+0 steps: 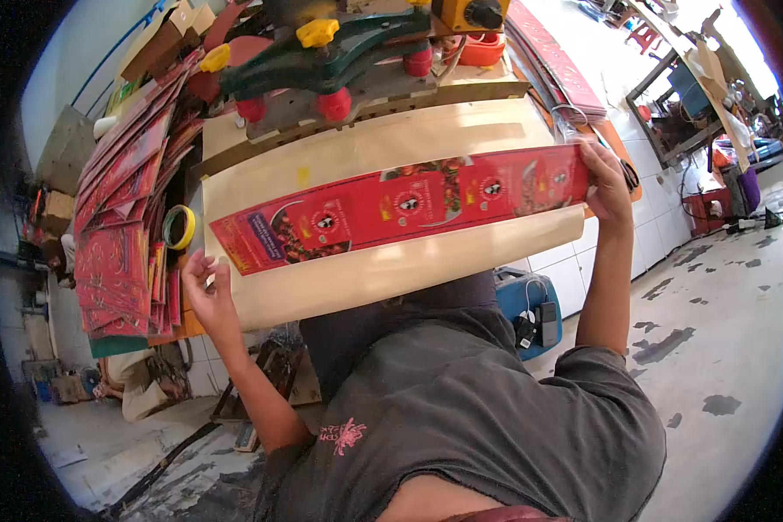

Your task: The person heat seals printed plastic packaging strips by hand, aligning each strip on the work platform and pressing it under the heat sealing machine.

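A long red printed strip (370,213), with food pictures and round logos, lies slanted above a cream sheet (391,291). My right hand (607,187) grips its right end, the fingers on the upper edge. Near the strip's lower left corner is my left hand (209,291), its fingers loosely bent and apart, with nothing seen in them. The cream sheet spreads over the work surface, and its front edge curves down toward my body. Just behind the left hand stands a yellow tape roll (179,227).
A machine with a dark green frame (339,61), yellow knobs and red feet stands at the back, over a metal bar (365,117). Stacks of red printed sheets (117,261) fill the left side. More red strips (561,65) lie back right. A blue stool (531,309) holds chargers.
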The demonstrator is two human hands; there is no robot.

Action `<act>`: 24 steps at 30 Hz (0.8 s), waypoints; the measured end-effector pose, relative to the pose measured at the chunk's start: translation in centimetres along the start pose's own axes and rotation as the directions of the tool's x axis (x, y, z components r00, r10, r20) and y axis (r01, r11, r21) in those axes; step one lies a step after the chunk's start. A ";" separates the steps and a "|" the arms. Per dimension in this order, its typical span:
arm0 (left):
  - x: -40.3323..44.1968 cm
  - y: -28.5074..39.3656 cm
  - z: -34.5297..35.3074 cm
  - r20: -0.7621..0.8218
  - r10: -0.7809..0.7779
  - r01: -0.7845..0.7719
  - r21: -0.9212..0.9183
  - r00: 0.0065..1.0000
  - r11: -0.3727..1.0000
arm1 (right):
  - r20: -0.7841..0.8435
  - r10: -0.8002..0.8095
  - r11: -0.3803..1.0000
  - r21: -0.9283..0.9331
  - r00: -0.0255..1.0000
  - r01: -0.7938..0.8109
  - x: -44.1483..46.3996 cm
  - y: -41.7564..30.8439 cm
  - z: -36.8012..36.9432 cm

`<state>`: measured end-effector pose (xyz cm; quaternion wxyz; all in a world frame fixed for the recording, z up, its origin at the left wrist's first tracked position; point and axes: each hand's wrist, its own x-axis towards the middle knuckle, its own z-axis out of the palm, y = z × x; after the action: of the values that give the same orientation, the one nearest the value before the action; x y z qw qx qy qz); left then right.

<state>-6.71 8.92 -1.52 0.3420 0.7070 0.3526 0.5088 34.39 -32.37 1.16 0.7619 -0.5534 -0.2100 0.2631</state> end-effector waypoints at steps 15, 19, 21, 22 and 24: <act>4.8 -3.5 -1.2 0.257 -0.310 0.376 -0.272 0.915 0.886 | -0.010 0.002 0.999 -0.037 1.000 -0.002 6.4 5.5 3.6; 4.9 -4.8 -0.4 0.225 -0.297 0.354 -0.282 0.928 0.892 | 0.000 -0.055 0.994 -0.091 0.999 0.054 6.2 5.7 3.7; 5.0 -6.4 -0.4 0.205 -0.260 0.306 -0.236 0.943 0.922 | -0.027 -0.059 0.988 -0.142 0.998 0.054 5.5 5.9 4.6; 4.9 -6.3 -0.1 0.173 -0.223 0.255 -0.192 0.959 0.948 | -0.030 -0.070 0.988 -0.140 0.997 0.065 5.1 5.8 5.6; 4.4 -4.6 0.3 0.188 -0.201 0.234 -0.172 0.961 0.957 | -0.031 -0.050 0.956 -0.290 0.998 0.039 4.5 5.5 5.8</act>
<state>-6.05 15.00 -3.36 0.4915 0.6678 0.3475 0.4379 33.42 -23.89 -2.17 0.6824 -0.6588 -0.2442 0.2017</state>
